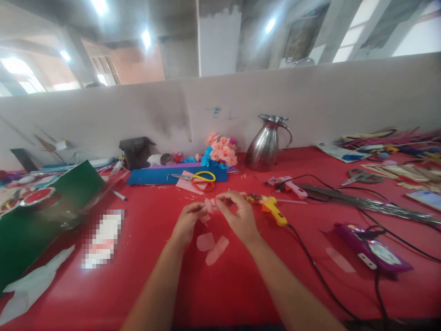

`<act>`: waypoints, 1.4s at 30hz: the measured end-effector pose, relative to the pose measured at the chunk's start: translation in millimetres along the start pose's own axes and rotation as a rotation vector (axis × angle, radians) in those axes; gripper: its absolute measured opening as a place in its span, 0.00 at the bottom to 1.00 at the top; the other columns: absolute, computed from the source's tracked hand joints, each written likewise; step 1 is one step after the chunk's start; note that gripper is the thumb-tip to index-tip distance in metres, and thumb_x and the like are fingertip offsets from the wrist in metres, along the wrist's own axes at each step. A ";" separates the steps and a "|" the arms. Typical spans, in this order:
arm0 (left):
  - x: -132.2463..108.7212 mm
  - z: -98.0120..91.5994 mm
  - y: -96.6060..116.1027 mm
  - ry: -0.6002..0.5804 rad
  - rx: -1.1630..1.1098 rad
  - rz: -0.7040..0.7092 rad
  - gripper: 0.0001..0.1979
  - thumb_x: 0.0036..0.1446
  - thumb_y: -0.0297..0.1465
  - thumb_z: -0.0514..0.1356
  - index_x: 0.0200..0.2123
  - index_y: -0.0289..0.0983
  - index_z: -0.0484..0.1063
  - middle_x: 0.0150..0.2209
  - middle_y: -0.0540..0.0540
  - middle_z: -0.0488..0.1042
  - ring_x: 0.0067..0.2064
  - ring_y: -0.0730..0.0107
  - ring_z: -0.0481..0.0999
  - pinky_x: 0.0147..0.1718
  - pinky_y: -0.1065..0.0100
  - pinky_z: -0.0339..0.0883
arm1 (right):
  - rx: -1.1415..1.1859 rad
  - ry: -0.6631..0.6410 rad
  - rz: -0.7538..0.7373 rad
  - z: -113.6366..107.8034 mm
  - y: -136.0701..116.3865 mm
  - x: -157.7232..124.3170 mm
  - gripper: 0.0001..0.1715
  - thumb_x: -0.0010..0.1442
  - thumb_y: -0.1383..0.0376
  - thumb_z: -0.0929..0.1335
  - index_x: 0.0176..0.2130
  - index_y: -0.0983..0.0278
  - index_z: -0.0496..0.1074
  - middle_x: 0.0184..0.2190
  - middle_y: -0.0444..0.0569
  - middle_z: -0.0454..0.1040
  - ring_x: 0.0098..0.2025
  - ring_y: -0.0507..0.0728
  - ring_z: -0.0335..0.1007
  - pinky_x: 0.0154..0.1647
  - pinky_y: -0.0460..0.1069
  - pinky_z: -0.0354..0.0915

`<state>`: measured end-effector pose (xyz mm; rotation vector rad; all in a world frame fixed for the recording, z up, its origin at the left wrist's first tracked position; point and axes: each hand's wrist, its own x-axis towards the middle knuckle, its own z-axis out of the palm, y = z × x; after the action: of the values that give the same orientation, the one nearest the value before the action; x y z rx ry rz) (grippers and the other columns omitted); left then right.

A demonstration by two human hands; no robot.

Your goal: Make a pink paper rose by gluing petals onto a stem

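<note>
Between my two hands is a small pink paper flower (pixel 209 205), pinched from both sides above the red table. My left hand (pixel 189 220) has its thumb and fingers closed at the flower's left edge. On the other side, my right hand (pixel 239 218) pinches it with thumb and forefinger. Cut pink paper pieces (pixel 217 250) lie on the table below the hands. Just right of my right hand rests a yellow glue gun (pixel 274 209) with a cord. Beyond the hands, yellow-handled scissors (pixel 204 176) lie on a blue sheet.
A bunch of peach paper flowers (pixel 223 151) and a steel jug (pixel 266 145) stand by the wall. To the right are a pink glue gun (pixel 291 186), a purple power strip (pixel 374 250), loose cords and grey-handled scissors (pixel 363 177). A green board (pixel 81 188) lies left.
</note>
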<state>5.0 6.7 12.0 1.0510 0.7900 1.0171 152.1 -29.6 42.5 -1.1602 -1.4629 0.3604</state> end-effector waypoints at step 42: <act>-3.6 6.9 -1.8 -0.065 -0.025 0.103 0.07 0.41 0.29 0.65 0.28 0.36 0.75 0.26 0.50 0.71 0.31 0.73 0.67 0.33 0.72 0.60 | 0.438 -0.242 0.299 -2.7 -2.9 1.1 0.11 0.52 0.58 0.67 0.25 0.63 0.69 0.23 0.42 0.65 0.27 0.51 0.60 0.30 0.46 0.59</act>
<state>10.5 0.9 12.7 1.1072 0.6744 1.0717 153.3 -31.1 46.1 -0.9970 -1.3222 1.0063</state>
